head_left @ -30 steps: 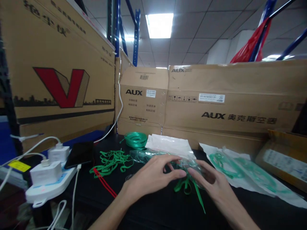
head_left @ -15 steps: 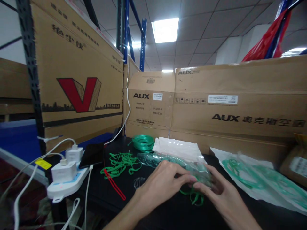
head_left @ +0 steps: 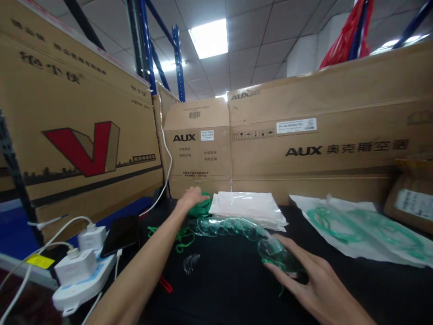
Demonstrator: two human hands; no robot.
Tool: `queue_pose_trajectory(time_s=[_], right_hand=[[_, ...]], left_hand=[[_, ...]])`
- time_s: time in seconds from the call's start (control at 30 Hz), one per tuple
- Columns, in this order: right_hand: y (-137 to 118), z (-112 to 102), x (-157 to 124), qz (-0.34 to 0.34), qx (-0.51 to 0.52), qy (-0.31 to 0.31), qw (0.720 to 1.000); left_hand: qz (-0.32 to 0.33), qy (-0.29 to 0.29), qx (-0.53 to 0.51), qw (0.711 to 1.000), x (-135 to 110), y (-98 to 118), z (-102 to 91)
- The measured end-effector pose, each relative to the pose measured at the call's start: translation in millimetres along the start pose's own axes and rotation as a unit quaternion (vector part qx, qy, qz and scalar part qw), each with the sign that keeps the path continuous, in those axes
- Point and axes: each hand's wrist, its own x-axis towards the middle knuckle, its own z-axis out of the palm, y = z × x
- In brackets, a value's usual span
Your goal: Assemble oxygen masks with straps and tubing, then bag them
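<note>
My left hand (head_left: 192,198) reaches to the back and grips a coil of green tubing (head_left: 202,208), its thumb over the top; the other fingers are partly hidden. My right hand (head_left: 306,271) holds a clear greenish face mask (head_left: 272,253) between thumb and fingers, with a bit of green strap at its lower edge. A row of similar nested masks (head_left: 226,227) lies just behind. Tangled green elastic straps (head_left: 184,237) are partly covered by my left forearm. Small clear strips (head_left: 191,264) lie on the black table surface (head_left: 223,280).
White packets (head_left: 245,208) are stacked behind the masks. At right, packaged green tubing (head_left: 341,225) lies near a brown parcel (head_left: 411,194). A power strip (head_left: 81,282) with chargers, a phone (head_left: 122,234) and a red band (head_left: 165,284) are at left. Cardboard panels (head_left: 314,176) wall the back.
My left hand has left the mask and moved back and left onto the tubing coil. My right hand keeps hold of the mask. The view has turned slightly right.
</note>
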Motion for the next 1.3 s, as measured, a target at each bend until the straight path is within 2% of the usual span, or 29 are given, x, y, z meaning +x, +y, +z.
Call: queue_pose_trajectory(time_s=[0.1,0.2,0.37,0.57,0.8,0.93,1.1,1.3], right_hand=[[-2,0,-1,-0.002,-0.001,-0.007,1.000],[-3,0,-2,0.002,-0.009,-0.012,1.000],[-3,-2,-3,0.006,-0.015,-0.026,1.000],[-3,-3,-5,-0.005,-0.045,-0.045,0.998],[0,-1,-9,-0.009,-0.027,-0.054,0.998],[-1,-1,-9,-0.004,-0.023,-0.060,0.998],[1,0,-10,-0.006,-0.039,-0.057,0.998],[0,0,-10,-0.002,-0.046,-0.069,0.997]], left_hand=[[0.001,-0.034,0.026,0.999,8,0,19.2],[0.006,-0.041,0.037,0.998,13,-1,24.2],[0.019,-0.039,0.013,0.999,27,-11,16.8],[0.038,-0.054,-0.084,0.994,39,-29,8.7],[-0.005,-0.026,-0.244,0.969,55,-47,-3.0],[-0.017,-0.027,-0.294,0.955,59,-52,-6.8],[-0.027,-0.052,-0.283,0.957,58,-51,-7.3],[-0.008,-0.099,-0.186,0.978,50,-39,3.6]])
